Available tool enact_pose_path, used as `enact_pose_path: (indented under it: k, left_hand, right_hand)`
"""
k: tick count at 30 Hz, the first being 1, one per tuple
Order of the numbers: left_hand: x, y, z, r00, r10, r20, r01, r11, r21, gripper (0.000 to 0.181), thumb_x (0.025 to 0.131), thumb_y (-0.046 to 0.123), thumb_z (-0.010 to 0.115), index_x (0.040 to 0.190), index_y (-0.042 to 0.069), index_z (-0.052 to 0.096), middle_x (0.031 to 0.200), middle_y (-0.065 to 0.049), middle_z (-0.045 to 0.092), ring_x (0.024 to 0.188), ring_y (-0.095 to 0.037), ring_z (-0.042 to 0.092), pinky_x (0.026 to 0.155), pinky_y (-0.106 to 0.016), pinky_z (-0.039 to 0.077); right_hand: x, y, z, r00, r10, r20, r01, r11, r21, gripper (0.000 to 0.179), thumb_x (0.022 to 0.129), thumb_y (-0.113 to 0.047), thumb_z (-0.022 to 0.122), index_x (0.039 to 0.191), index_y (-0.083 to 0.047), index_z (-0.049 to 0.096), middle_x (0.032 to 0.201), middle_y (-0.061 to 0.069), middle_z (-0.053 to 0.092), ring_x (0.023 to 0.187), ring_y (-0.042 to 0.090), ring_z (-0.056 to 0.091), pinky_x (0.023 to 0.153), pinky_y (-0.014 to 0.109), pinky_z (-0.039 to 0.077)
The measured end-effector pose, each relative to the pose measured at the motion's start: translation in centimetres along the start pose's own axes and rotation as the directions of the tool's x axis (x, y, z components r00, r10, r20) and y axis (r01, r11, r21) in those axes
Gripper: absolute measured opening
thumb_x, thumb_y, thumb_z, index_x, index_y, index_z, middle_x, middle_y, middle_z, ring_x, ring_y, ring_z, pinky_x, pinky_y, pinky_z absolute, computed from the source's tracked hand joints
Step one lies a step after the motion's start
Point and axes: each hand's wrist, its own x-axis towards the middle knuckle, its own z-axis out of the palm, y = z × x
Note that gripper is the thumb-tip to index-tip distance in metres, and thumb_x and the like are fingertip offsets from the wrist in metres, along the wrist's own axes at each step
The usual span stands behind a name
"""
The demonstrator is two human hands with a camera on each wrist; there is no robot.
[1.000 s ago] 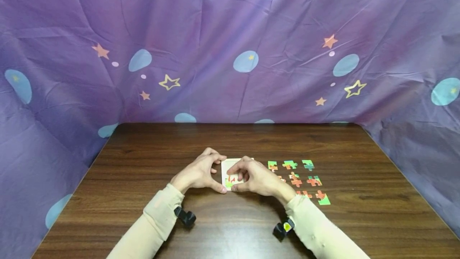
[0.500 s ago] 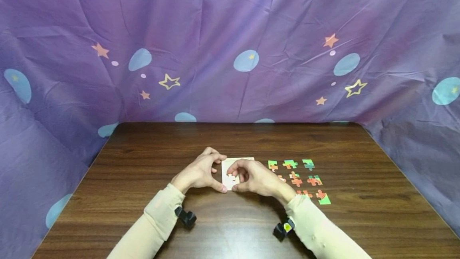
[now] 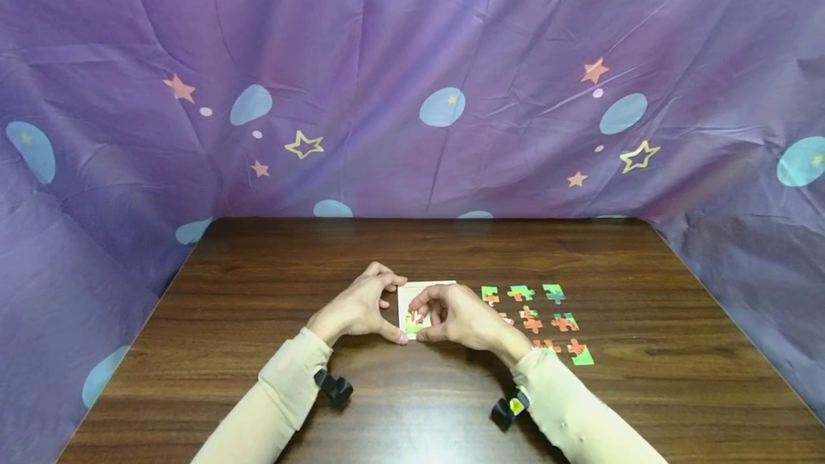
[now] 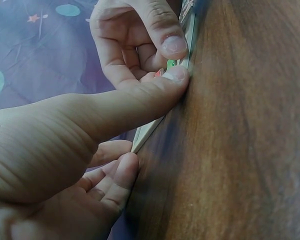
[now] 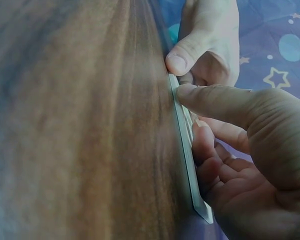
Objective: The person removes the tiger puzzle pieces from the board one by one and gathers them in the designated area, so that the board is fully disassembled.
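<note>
A shallow white puzzle tray lies on the table between the two hands. My left hand holds it at the left side, the thumb at the near corner and the fingers at the far corner. In the tray's near left corner is a green, red and white puzzle piece. My right hand bends over the tray and pinches this piece between thumb and fingers. In the left wrist view only a sliver of the piece shows between the fingers. The right hand covers much of the tray's right side.
To the right of the tray several loose puzzle pieces lie spread in rough rows, among them a green corner piece and a green-teal piece. The right forearm hides some. A purple patterned cloth stands behind the wooden table.
Half a second ago the piece's face looked pale; now its green and red print shows again. The right fingers have shifted only slightly, and the left hand keeps its place on the tray.
</note>
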Motion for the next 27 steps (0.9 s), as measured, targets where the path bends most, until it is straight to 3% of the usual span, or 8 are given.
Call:
enact_pose_path:
  k: [7,19,27]
  left_hand:
    - [0.0,0.0,0.0,1.0,0.004,-0.001,-0.004,1.0,-0.006,0.103,0.065,0.016,0.111,0.154,0.0,0.061,0.144,-0.013,0.052,0.109,-0.022,0.071,0.098,-0.031,0.062]
    - [-0.1,0.0,-0.1,1.0,0.012,0.001,-0.012,1.0,-0.008,0.103,0.065,0.015,0.111,0.153,-0.001,0.061,0.144,-0.014,0.052,0.11,-0.023,0.07,0.099,-0.031,0.062]
    - [-0.1,0.0,0.0,1.0,0.015,0.001,-0.015,1.0,0.025,0.104,0.064,0.019,0.112,0.153,0.001,0.061,0.143,-0.013,0.052,0.107,-0.02,0.07,0.098,-0.031,0.062]
  right_hand:
    - [0.0,0.0,-0.1,1.0,0.005,-0.007,-0.005,1.0,0.009,0.04,0.082,-0.011,0.096,0.118,-0.011,0.078,0.09,-0.004,0.073,0.072,0.008,0.064,0.062,0.024,0.054]
    - [-0.1,-0.1,-0.4,1.0,-0.02,-0.019,0.02,1.0,0.021,0.039,0.081,-0.008,0.095,0.116,-0.011,0.078,0.091,-0.001,0.071,0.074,0.008,0.063,0.064,0.022,0.054]
    - [-1.3,-0.6,-3.2,0.994,-0.048,-0.098,0.051,0.998,0.032,0.04,0.088,-0.004,0.091,0.126,-0.004,0.076,0.088,0.0,0.071,0.075,0.01,0.063,0.064,0.022,0.053]
